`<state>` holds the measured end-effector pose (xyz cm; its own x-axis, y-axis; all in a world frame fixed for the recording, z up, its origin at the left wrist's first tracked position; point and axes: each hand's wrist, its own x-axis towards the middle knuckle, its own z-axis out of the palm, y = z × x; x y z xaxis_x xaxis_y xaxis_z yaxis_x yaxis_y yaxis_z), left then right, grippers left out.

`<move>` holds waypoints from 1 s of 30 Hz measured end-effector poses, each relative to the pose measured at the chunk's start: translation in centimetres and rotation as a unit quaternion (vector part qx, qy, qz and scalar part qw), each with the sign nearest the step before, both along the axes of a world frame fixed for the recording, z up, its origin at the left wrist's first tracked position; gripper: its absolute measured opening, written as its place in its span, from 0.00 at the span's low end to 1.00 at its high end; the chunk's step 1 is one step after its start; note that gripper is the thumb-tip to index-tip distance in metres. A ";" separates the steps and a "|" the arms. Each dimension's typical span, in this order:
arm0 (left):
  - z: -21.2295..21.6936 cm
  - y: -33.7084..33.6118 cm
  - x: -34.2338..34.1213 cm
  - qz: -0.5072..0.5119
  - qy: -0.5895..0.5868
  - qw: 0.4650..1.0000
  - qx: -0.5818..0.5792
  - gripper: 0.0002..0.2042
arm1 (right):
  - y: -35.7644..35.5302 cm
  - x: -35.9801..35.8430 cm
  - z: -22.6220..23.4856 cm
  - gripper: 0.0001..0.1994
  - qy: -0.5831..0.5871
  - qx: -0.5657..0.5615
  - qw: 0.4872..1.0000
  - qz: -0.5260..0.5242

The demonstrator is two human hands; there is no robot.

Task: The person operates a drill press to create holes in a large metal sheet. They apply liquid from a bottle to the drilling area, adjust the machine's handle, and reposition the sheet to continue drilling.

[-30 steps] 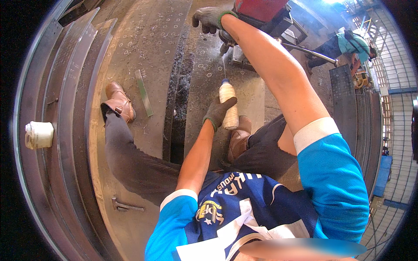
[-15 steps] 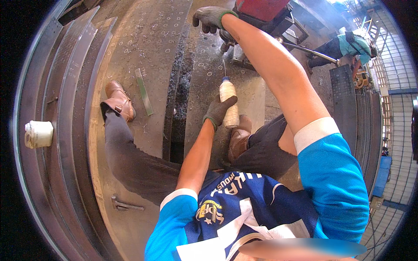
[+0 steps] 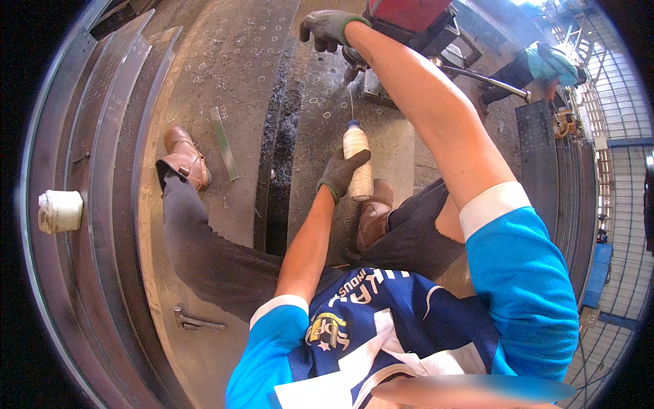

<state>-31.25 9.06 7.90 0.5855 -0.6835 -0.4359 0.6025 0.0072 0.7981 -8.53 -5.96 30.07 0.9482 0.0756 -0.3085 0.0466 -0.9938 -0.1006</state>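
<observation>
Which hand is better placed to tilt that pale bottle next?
Probably the left hand: it already grips the pale bottle, whose dark cap points toward the red machine. The right hand is beyond the bottle, near that machine; whether it holds anything is unclear.

Hazy glare (image 3: 526,5) upper right; corners black; straight edges bowed.

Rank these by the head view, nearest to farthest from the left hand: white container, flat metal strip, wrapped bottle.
1. Wrapped bottle: in the grip of the left hand.
2. Flat metal strip: to the hand's left, just right of the left boot.
3. White container: far left, beyond the boot.
</observation>
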 end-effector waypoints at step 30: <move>-1.1 -0.4 0.6 0.010 -0.009 1.000 -0.007 0.28 | 0.3 0.2 -0.5 0.27 0.021 -0.040 0.999 0.005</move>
